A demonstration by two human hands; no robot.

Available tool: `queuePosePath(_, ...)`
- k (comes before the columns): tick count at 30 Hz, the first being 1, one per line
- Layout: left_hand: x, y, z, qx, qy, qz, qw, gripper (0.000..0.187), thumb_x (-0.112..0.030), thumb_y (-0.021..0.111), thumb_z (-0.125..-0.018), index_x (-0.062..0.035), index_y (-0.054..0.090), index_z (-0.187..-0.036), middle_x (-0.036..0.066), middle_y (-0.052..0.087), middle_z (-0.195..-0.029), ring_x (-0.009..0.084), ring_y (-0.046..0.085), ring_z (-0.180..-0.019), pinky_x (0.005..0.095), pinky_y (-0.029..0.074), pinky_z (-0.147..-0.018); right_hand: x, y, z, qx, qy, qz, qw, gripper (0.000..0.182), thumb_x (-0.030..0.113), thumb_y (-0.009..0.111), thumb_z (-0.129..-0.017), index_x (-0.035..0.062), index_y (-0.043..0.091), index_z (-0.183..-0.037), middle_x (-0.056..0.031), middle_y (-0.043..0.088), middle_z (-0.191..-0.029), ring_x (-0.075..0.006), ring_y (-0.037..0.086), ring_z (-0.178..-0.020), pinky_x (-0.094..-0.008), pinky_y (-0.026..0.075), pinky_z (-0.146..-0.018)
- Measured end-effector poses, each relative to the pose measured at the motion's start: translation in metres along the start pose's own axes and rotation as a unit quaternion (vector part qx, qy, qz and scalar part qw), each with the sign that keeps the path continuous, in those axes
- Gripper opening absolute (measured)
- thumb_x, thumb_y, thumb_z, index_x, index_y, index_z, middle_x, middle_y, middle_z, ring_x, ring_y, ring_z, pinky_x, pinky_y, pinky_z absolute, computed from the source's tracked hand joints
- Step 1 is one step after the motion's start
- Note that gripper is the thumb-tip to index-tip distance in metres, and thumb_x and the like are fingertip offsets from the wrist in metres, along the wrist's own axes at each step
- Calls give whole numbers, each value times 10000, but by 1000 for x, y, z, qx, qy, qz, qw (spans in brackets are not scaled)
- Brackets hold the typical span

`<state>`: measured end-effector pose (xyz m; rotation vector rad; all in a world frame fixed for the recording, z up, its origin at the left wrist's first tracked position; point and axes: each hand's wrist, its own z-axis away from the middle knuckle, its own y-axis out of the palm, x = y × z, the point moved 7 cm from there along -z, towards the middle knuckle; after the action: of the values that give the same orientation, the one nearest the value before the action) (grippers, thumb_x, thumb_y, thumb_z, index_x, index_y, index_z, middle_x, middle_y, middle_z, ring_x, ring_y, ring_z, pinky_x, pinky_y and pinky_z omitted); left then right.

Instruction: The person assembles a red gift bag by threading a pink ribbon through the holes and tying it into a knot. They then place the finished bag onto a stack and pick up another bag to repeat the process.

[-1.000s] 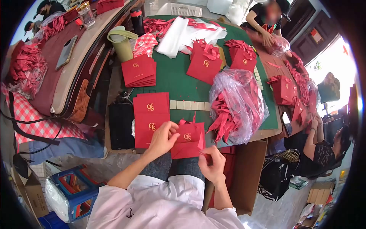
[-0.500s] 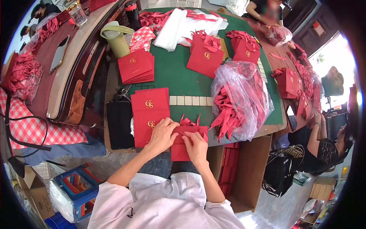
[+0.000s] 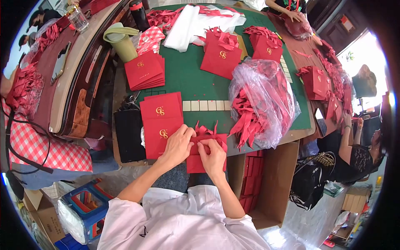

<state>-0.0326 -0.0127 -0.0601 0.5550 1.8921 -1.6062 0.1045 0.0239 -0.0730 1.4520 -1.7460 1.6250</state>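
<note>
A red paper bag (image 3: 196, 165) lies at the table's front edge, partly overhanging it, with red ribbon (image 3: 207, 128) sticking up from its far edge. My left hand (image 3: 179, 143) grips the bag's left side with bent fingers. Thumb and fingers of my right hand (image 3: 212, 156) are pinched at the ribbon on the bag's upper part; the exact spot is covered by the fingertips. Left of my hands lie flat red bags with gold lettering (image 3: 160, 112). To the right rests a clear plastic bag (image 3: 287, 104) stuffed with red ribbons (image 3: 250, 116).
Fanned red bags (image 3: 143, 73), ribboned bags (image 3: 221, 58) and white plastic sheeting (image 3: 181, 31) lie on the green mat (image 3: 183, 71). A green tumbler (image 3: 123, 46) stands at back left. An open cardboard box (image 3: 273, 183) sits below the table. Other people are working at right and back.
The camera view has shifted slightly. My hands stay on the same red bag, with the right fingers moved a little at the ribbon. At back right, a person's hand has moved over a bundle.
</note>
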Motion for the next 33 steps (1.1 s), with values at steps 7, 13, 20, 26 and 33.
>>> queuePosePath(7,0,1,-3,7,20,24,999,188,-2,617,-836,-28,511,-990,170,627,-894,390,630,-881,484,502,-729,-5,4,5,-35,13,-24,999,122,85,746,-809,47,635,-837,-80,603,-708,-237,599,-616,-363,466,-556)
queuePosePath(13,-6,0,-2,4,7,33,999,136,-10,578,-865,-21,500,-976,174,638,-849,396,642,-836,489,506,-697,2,6,7,-51,4,3,999,123,60,747,-803,37,631,-838,-84,609,-710,-228,598,-602,-351,470,-551)
queuePosePath(20,-3,1,-2,-1,6,70,998,129,17,576,-854,-12,511,-960,175,652,-851,372,661,-825,459,523,-703,4,3,2,-44,-55,3,998,119,30,740,-805,19,649,-882,-107,640,-760,-233,633,-644,-344,494,-574)
queuePosePath(26,0,0,-5,-41,-4,127,991,117,26,608,-848,1,561,-953,146,659,-794,296,670,-717,382,527,-635,12,-10,-2,-4,-10,-13,1000,122,57,711,-832,55,640,-931,-112,634,-828,-299,629,-733,-407,496,-627)
queuePosePath(33,-11,-1,-3,-53,26,121,991,133,1,654,-830,-6,590,-947,111,656,-816,205,627,-623,326,502,-577,13,-8,-1,7,-23,25,999,118,54,697,-836,50,638,-939,-116,627,-848,-316,623,-783,-412,497,-679)
